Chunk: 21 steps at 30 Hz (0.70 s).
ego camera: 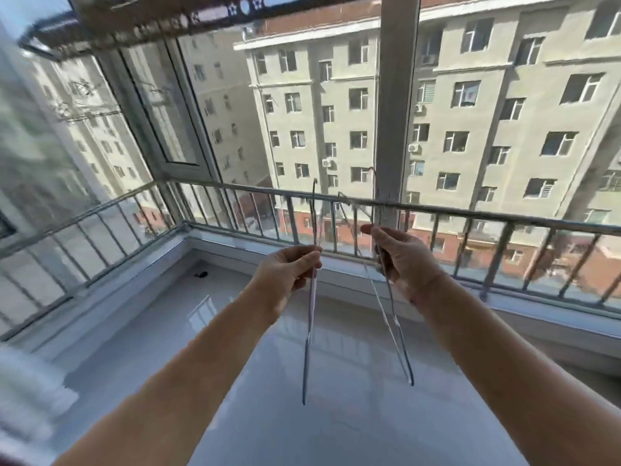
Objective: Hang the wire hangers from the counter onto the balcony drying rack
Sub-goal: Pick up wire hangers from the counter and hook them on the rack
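Holding 2 thin silver wire hangers (309, 331) before a grey metal balcony rail (470, 211).
Pinching the left hanger (305, 388) in the left hand (289, 272), gripping the right hanger (410, 375) in the curled right hand (405, 260).

Hook of right hanger (400, 334) blurs into the rail (437, 210); hooked or not, cannot tell. Dark speck (201, 274) on the counter (336, 381) too small to identify. Top edge cuts the overhead rack (161, 25).
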### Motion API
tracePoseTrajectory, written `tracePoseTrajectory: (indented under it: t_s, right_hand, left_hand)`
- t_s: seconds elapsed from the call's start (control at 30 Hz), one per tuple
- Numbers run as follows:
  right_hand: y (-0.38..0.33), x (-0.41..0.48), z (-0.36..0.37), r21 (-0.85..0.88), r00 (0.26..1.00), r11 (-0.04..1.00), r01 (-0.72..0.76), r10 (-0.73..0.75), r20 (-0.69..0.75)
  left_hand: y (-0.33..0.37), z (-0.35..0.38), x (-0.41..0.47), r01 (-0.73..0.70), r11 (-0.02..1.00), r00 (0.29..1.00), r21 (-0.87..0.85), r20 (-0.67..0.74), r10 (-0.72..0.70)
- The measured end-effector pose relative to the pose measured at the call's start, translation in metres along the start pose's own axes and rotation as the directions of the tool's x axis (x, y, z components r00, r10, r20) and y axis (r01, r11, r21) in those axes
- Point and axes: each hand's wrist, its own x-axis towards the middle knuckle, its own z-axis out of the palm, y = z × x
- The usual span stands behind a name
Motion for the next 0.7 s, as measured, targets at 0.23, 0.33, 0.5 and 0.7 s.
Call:
tracePoseTrajectory:
  t_s: [0.23, 0.33, 0.5, 0.7]
  right_hand:
    - [0.018, 0.048, 0.132, -0.018, 0.984, 0.998, -0.063, 0.065, 0.168]
    - [0.025, 0.080, 0.179, -0.044, 0.971, 0.996, -0.076, 0.084, 0.224]
    - [0.039, 0.141, 0.253, -0.032, 0.945, 0.996, -0.080, 0.086, 0.315]
    - [0.036, 0.225, 0.338, -0.054, 0.919, 0.997, -0.062, 0.078, 0.386]
  left_hand:
    - [0.034, -0.124, 0.009, -0.069, 0.996, 0.970, -0.060, -0.237, 0.052]
    - [0.051, -0.165, 0.023, -0.103, 0.993, 0.947, -0.061, -0.310, 0.079]
    - [0.080, -0.233, 0.070, -0.124, 0.991, 0.916, -0.053, -0.391, 0.094]
    - [0.126, -0.305, 0.141, -0.134, 0.988, 0.891, -0.074, -0.446, 0.088]
